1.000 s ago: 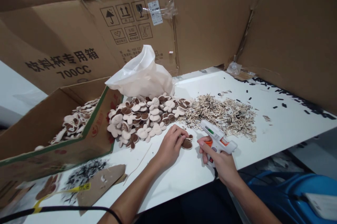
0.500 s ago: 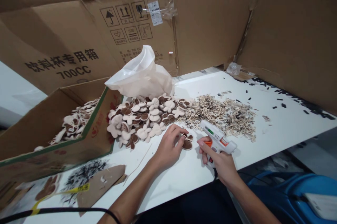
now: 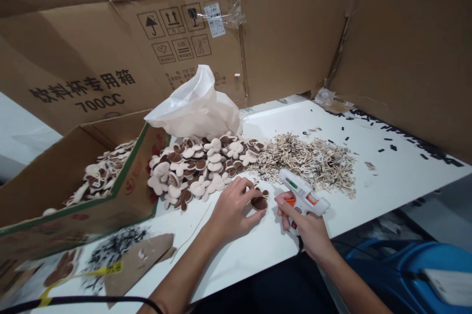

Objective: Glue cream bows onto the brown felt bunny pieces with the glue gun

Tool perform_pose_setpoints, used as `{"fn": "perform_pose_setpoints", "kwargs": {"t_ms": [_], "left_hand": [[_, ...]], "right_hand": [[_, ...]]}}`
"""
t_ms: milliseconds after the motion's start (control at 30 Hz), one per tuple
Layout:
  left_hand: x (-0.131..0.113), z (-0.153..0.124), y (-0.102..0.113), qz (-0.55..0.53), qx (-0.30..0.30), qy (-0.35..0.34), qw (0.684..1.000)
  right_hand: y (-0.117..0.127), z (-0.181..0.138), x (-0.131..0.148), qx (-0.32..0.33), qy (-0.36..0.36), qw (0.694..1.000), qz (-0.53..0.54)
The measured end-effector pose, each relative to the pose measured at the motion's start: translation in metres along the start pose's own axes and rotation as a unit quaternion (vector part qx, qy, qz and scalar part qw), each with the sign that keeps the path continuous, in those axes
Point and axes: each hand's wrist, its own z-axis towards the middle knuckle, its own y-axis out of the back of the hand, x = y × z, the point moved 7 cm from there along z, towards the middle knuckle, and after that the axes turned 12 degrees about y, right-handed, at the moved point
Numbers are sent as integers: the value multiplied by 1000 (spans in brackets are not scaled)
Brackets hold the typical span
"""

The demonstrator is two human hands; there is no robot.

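Note:
A small brown plush piece with ear-like lobes [image 3: 260, 203] lies on the white table, a pale cord at its top. My left hand [image 3: 236, 206] has thumb and fingers closed around its near edges. In my right hand [image 3: 300, 218] is a white hot glue gun [image 3: 303, 191] with an orange trigger, its nozzle end pointing up and left. The gun is held just right of the plush piece, apart from it. Behind my left hand rises a pile of similar white-and-brown plush pieces [image 3: 199, 166]. A heap of short pale cord loops [image 3: 313, 161] lies beyond the glue gun.
To the left stands an open carton [image 3: 136, 176] holding more plush pieces. A white plastic bag [image 3: 199, 107] sits behind the pile. Black bits [image 3: 393, 148] are scattered at the right. Cardboard walls [image 3: 295, 29] enclose the back. A cardboard scrap [image 3: 138, 260] and a black cable [image 3: 92, 299] lie front left.
My left thumb has moved down to the plush piece's lower edge, with the hand opening wider around it. The cord now shows less. My right hand keeps the glue gun nearly still.

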Motion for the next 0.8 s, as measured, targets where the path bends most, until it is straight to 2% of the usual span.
{"fn": "perform_pose_setpoints", "kwargs": {"t_ms": [167, 533, 800], "left_hand": [[-1, 1, 3, -19, -10, -10, 1000], [-3, 3, 1, -62, 39, -12, 997], [13, 4, -9, -38, 39, 20, 998]], "right_hand": [[0, 0, 1, 5, 4, 1000, -14], [-1, 0, 6, 9, 21, 999, -26], [-1, -2, 8, 0, 12, 1000, -13]]}}
